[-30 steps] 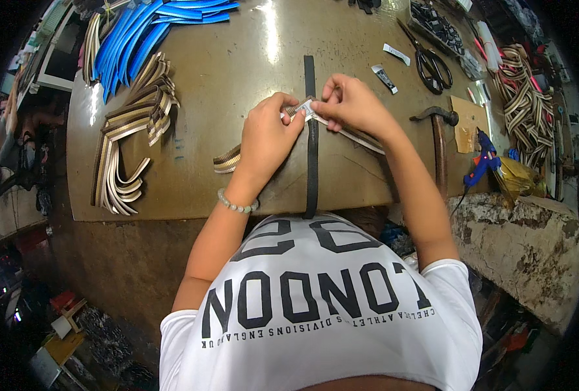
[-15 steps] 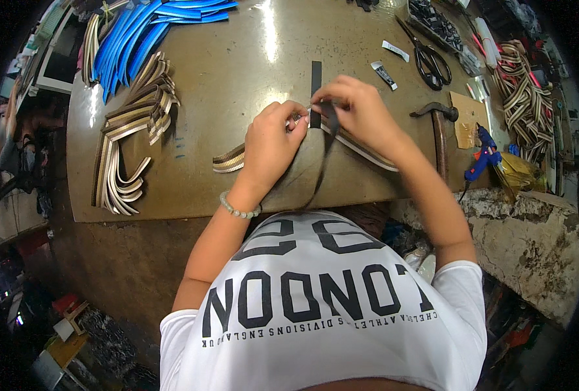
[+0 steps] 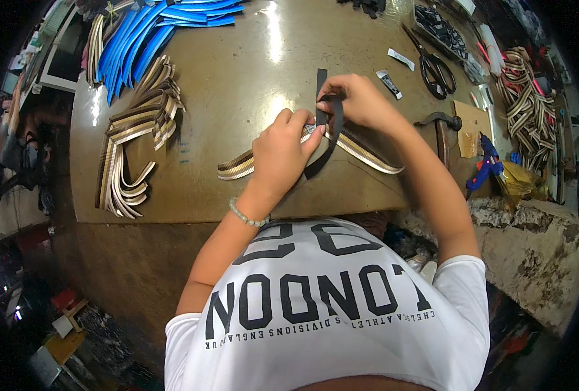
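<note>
Head view, against half a second back: black strap (image 3: pixel 320 85) now folded into a loop under the hands instead of lying long and straight down the bench; both hands shifted a little toward 12 o'clock. Left hand (image 3: pixel 283 153) closed narrow, thumb and fingers pinching the striped brown-and-cream band (image 3: pixel 237 166) where strap and band cross, just right of picture centre. Right hand (image 3: pixel 361 101) at 1 o'clock of the left, fingers curled tight on the top of the black loop, touching the left fingertips. Something small and pale between the fingers, perhaps a metal buckle, too small to tell. Band running out at 8 o'clock and at 4 o'clock over the brown bench top (image 3: pixel 237 72). Two small white-and-dark oblong labels (image 3: pixel 390 83) flat at 1 o'clock, near the black scissors (image 3: pixel 433 65). Hammer (image 3: pixel 440 130) at 3 o'clock just beyond the right forearm; blue glue gun (image 3: pixel 486 163) further right. Blue strips (image 3: pixel 139 32) fanned at 11 o'clock, heap of striped bands (image 3: pixel 133 137) at 9 o'clock, another striped bundle (image 3: pixel 530 111) at 2 o'clock by the rim.
</note>
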`<state>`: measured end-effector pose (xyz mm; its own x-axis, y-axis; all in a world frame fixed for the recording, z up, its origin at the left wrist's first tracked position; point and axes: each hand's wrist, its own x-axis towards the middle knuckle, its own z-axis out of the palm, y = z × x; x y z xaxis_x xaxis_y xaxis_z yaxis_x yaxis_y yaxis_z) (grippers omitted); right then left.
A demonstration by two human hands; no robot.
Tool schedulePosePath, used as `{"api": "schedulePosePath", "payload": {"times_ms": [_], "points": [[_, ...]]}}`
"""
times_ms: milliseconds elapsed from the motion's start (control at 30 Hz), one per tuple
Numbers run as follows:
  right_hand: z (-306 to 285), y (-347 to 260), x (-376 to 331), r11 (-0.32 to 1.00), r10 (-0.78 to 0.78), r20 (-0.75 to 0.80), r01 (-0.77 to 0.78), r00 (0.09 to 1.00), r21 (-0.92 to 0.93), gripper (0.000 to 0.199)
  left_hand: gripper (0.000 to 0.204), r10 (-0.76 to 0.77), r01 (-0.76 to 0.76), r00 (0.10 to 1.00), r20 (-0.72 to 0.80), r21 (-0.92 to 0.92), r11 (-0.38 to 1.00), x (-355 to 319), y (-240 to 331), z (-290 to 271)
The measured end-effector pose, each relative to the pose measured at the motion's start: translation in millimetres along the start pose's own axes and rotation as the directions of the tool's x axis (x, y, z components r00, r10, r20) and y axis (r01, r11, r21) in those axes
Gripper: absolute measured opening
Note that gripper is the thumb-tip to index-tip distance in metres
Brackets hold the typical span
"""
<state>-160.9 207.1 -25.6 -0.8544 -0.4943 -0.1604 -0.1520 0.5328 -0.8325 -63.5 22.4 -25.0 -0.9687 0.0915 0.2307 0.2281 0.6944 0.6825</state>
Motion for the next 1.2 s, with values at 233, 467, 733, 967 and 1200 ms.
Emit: {"api": "schedulePosePath", "payload": {"times_ms": [233,467,733,967,1200], "points": [[-30.4,-26.8,5.2,0.937,-0.242,-0.512,0.062,0.824,-0.343,0.035,0.028,0.12,-0.127,0.992,0.046,0.218,0.968,-4.7,6.5,0.8],[-23.4,55.5,-166.0,0.498,-0.107,-0.863,-0.725,0.494,-0.477,0.044,0.028,0.139,-0.145,0.989,0.048,0.169,0.975,-5.0,4.1,1.1],[16.1,-67.2,-154.9,0.941,0.288,-0.771,-0.317,0.569,0.118,0.037,0.031,0.017,-0.028,0.998,-0.057,-0.208,0.978,4.3,-12.5,-5.7],[62.9,-71.1,-114.0,0.967,0.021,-0.518,-0.148,0.855,-0.205,0.029,0.04,0.002,-0.02,0.997,-0.074,-0.251,0.968,0.1,-19.4,-4.3],[61.3,-79.6,-121.8,0.897,0.242,-0.446,-0.374,0.862,-0.236,0.038,0.021,-0.054,0.036,0.997,-0.061,-0.27,0.962,1.6,-12.8,-3.9]]}}
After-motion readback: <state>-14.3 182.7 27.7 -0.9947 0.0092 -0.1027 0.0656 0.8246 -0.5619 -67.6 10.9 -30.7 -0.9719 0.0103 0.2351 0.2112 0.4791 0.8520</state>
